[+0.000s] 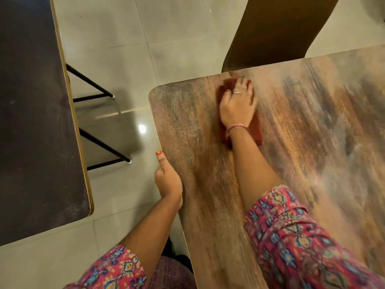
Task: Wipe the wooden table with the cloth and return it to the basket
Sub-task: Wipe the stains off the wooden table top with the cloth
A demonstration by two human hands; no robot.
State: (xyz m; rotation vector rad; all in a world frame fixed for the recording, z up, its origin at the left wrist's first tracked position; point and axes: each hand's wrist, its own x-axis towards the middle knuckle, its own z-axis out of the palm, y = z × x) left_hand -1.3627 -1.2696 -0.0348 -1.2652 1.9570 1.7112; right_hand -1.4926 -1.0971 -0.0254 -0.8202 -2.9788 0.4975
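While the left hand gripped the table edge, likely to steady it, the right hand pressed the cloth flat, fingers spread. Wiping appeared under way near the far corner

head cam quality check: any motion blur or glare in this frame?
Head view: motion blur smears the right hand, the red cloth under it and the wooden table grain; the left hand at the table edge is sharper. One small glare spot on the tiled floor; warm, dim light overall.
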